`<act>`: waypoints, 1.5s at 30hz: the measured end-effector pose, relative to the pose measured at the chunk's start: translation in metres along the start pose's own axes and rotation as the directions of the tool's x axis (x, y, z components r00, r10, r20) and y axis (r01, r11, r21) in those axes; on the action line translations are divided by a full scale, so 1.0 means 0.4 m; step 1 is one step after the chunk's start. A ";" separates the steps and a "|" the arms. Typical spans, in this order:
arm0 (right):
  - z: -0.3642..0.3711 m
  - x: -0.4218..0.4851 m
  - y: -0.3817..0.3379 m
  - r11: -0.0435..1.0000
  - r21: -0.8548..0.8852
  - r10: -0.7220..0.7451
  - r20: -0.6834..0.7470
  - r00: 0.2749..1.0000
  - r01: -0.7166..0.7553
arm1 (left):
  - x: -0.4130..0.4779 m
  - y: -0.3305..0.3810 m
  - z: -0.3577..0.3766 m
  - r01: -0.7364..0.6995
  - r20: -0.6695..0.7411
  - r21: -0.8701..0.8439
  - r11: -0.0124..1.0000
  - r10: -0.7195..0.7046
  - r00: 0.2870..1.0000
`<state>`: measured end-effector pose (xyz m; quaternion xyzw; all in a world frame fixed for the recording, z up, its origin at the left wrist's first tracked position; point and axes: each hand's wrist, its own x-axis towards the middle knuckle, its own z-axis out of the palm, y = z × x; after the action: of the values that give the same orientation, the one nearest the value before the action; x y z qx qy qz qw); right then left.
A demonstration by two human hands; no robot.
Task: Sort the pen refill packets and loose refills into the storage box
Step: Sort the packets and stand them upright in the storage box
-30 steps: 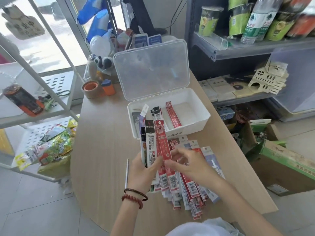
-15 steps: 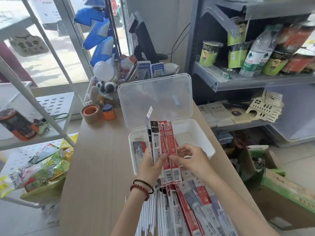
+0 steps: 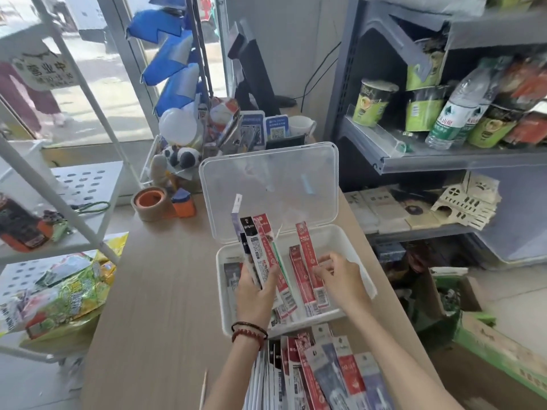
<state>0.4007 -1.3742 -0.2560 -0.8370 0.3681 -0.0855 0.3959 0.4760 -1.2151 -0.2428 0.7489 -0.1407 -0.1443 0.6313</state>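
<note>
A white storage box (image 3: 359, 263) stands open on the wooden counter, its clear lid (image 3: 272, 184) tilted up behind it. My left hand (image 3: 254, 294) grips a fan of black, purple and red refill packets (image 3: 256, 250) upright over the box's left half. Over the right half, my right hand (image 3: 337, 279) pinches two red refill packets (image 3: 307, 261). Other packets (image 3: 232, 276) lie inside the box at the left. A pile of packets (image 3: 319, 377) lies on the counter between my forearms, and a loose refill (image 3: 203, 386) lies to its left.
A tape roll (image 3: 149, 202) and an orange-blue sharpener (image 3: 183, 202) sit on the counter (image 3: 154, 291) behind the box, beside desk clutter. A white wire rack (image 3: 68, 208) with snack bags stands left. Grey shelves (image 3: 444, 161) with cups and bottles are to the right, cardboard boxes below.
Both hands have moved forward over the box. My right hand has pulled two red packets away from the bunch in my left hand, to the right.
</note>
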 end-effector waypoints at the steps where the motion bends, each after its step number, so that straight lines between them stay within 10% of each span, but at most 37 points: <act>1: 0.008 -0.001 -0.003 1.000 -0.016 -0.011 0.012 1.000 0.011 | 0.001 -0.001 0.001 -0.007 -0.007 -0.003 1.000 0.007 1.000; 17: 0.012 0.010 0.024 0.980 -0.187 0.086 0.113 0.990 -0.064 | 0.003 -0.021 -0.002 0.042 -0.042 -0.012 0.999 -0.043 0.998; 26: -0.004 -0.030 -0.007 0.958 0.126 -0.264 0.039 0.964 0.257 | 0.004 -0.020 0.001 0.037 -0.015 0.092 0.995 -0.036 0.999; 45: -0.012 -0.032 -0.013 0.964 0.133 -0.257 0.222 0.941 0.231 | 0.003 -0.022 -0.001 0.000 0.086 0.048 0.999 -0.004 0.996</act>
<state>0.3922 -1.3661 -0.2470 -0.8582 0.2064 -0.0525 0.4670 0.4773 -1.2138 -0.2516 0.7570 -0.1703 -0.1736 0.6065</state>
